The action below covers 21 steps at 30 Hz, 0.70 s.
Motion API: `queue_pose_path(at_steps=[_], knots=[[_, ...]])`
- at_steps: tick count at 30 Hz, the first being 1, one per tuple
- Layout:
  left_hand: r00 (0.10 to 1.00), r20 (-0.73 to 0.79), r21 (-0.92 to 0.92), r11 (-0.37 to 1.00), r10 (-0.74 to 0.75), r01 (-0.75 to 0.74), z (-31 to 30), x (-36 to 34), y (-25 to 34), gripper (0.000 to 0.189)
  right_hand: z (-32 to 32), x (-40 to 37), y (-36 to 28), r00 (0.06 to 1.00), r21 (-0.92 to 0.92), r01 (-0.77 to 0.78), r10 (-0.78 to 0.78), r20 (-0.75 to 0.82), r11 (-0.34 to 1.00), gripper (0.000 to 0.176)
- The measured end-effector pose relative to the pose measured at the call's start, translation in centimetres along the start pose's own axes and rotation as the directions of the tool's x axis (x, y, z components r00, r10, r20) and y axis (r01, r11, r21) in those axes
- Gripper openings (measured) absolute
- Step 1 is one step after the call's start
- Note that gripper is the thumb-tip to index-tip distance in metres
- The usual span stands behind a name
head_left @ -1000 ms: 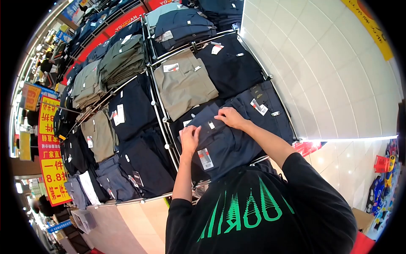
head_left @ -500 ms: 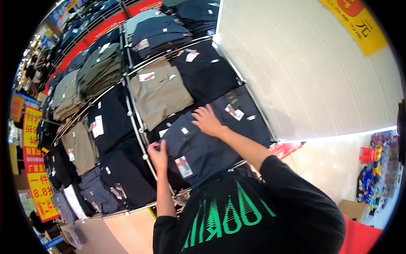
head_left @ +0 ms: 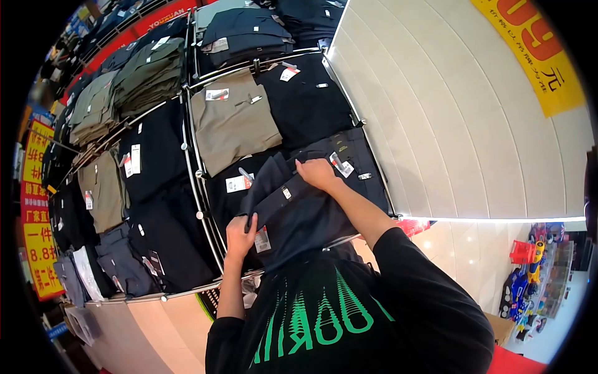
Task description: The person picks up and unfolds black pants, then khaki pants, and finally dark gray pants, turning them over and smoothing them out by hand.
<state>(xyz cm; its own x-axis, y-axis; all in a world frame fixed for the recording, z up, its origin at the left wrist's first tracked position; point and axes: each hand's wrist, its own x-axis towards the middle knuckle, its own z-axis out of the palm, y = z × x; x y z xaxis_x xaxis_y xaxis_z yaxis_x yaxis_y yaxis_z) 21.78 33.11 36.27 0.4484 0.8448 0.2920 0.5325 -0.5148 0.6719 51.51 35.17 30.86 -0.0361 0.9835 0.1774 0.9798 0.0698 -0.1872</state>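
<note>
Both hands grip a dark grey pair of trousers [head_left: 305, 215] at the front of the display rack. My left hand [head_left: 240, 237] is closed on its left edge, near a red and white tag. Further right, my right hand [head_left: 317, 174] pinches the upper edge, the waistband. The cloth between them is lifted and partly folded over. Under its raised left part lie black trousers [head_left: 218, 182] with a white and red tag. Another dark pair [head_left: 358, 156] with a tag lies just right of my right hand.
Khaki trousers [head_left: 233, 124] and black trousers [head_left: 305, 100] lie above on the rack. Metal rails [head_left: 200, 187] divide the stacks. A pale panel [head_left: 448, 112] with a yellow sign [head_left: 536, 56] stands at right. More folded trousers fill the left side.
The grey trousers' upper edge has been raised and folded. My right hand has gone from resting spread on the cloth to gripping it, and my left hand has closed on the edge.
</note>
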Motion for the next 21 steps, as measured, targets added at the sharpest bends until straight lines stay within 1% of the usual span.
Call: queue_pose_path(at_steps=[2, 5, 7, 8, 10, 11, 12, 13, 14, 15, 16, 17, 18, 19, 20, 21], knots=[[0.998, -0.009, -0.021, 0.998, 0.067, -0.067, -0.2, -0.2, 0.5, 0.029, -0.2, 0.0, 0.2, 0.999, -0.005, 0.038, -0.038, -0.031, 0.999, 0.05], [0.992, 0.006, 0.015, 0.992, 0.128, -0.128, -0.9, -0.2, 1.2, 0.028, -0.3, 0.2, 0.4, 0.995, -0.053, 0.084, -0.087, -0.047, 0.995, 0.048], [0.987, 0.02, 0.034, 0.987, 0.159, -0.16, -1.1, -0.3, 1.3, 0.029, -0.3, 0.2, 0.4, 0.993, -0.029, 0.089, -0.091, -0.076, 0.996, 0.048], [0.988, 0.021, 0.034, 0.987, 0.154, -0.155, -1.1, -0.3, 1.2, 0.028, -0.4, 0.2, 0.4, 0.992, -0.018, 0.092, -0.093, -0.091, 0.996, 0.048], [0.989, 0.021, 0.034, 0.989, 0.144, -0.145, -1.1, 0.0, 1.0, 0.028, -0.2, 0.3, 0.8, 0.977, -0.061, 0.136, -0.144, -0.159, 0.989, 0.038], [0.994, -0.002, 0.033, 0.994, 0.108, -0.108, -1.3, 0.2, 0.7, 0.029, -0.1, 0.4, 1.2, 0.967, -0.082, 0.158, -0.171, -0.19, 0.984, 0.033], [0.998, -0.062, 0.04, 0.999, 0.007, -0.005, -1.0, -0.2, -0.2, 0.026, 0.0, 0.4, 1.7, 0.955, -0.105, 0.184, -0.203, -0.218, 0.977, 0.028], [0.994, -0.11, 0.067, 0.998, -0.004, 0.011, -1.4, 0.0, -0.4, 0.023, -0.7, 0.4, 2.2, 0.963, -0.077, 0.072, -0.089, -0.253, 0.994, 0.021], [0.987, -0.16, 0.093, 0.995, -0.017, 0.032, -1.7, 0.2, -0.4, 0.021, -1.6, 0.4, 2.4, 0.949, 0.156, -0.105, 0.146, -0.28, 0.982, 0.021], [0.984, -0.168, 0.151, 0.985, -0.057, 0.083, -1.9, 0.2, -0.1, 0.021, -1.8, 0.4, 2.8, 0.901, 0.219, -0.154, 0.228, -0.369, 0.963, 0.022], [0.98, -0.154, 0.127, 0.981, -0.124, 0.144, -1.9, 0.1, -0.1, 0.022, -1.9, 0.4, 3.4, 0.838, 0.286, -0.195, 0.311, -0.449, 0.938, 0.025], [0.958, -0.16, -0.094, 0.97, -0.237, 0.225, -1.2, 0.2, -0.3, 0.025, -0.8, 0.0, 4.4, 0.828, 0.387, -0.27, 0.418, -0.374, 0.882, 0.041], [0.929, -0.14, -0.311, 0.905, -0.344, 0.288, -0.4, 0.1, -0.5, 0.028, 0.6, -0.1, 5.3, 0.852, 0.566, -0.369, 0.512, -0.111, 0.737, 0.048], [0.851, 0.004, -0.496, 0.738, -0.525, 0.458, -0.1, 0.1, -0.5, 0.037, 0.3, 0.1, 5.2, 0.828, 0.678, -0.492, 0.534, 0.171, 0.546, 0.055], [0.789, 0.141, -0.514, 0.637, -0.598, 0.574, 0.1, 0.0, -0.5, 0.041, 0.0, 0.0, 5.4, 0.757, 0.708, -0.624, 0.483, 0.441, 0.33, 0.062], [0.805, 0.161, -0.517, 0.646, -0.571, 0.562, 0.4, -0.2, -0.2, 0.041, -0.2, -0.6, 5.1, 0.764, 0.618, -0.64, 0.464, 0.448, 0.457, 0.08]])
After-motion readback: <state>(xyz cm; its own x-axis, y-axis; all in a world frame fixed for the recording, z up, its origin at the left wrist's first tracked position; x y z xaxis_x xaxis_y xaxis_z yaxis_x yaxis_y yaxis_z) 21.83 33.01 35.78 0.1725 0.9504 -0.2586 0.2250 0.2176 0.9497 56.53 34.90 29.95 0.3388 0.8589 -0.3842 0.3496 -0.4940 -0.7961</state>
